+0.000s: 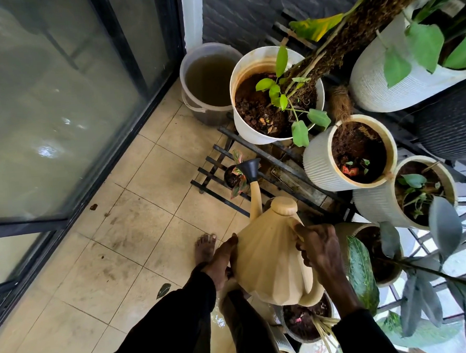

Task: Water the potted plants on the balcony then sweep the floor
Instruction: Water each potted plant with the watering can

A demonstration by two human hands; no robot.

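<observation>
Watering can (269, 256) sits near the middle, its spout over a small pot (230, 178). Right hand (322, 248) grips the handle. Left hand (222, 260) props the side, fingers hidden, so I cannot tell their shape. No water shows. The dirty floor (126, 237) looks unswept.

The scuffed beige tiled floor (137, 236) carries a grey plastic bucket (195, 107) of murky water in the corner, a fallen dark leaf (163, 290) and a black slatted metal rack (219, 197), on which stand a small black pot (230, 178) and a large white round pot (247, 131).
</observation>
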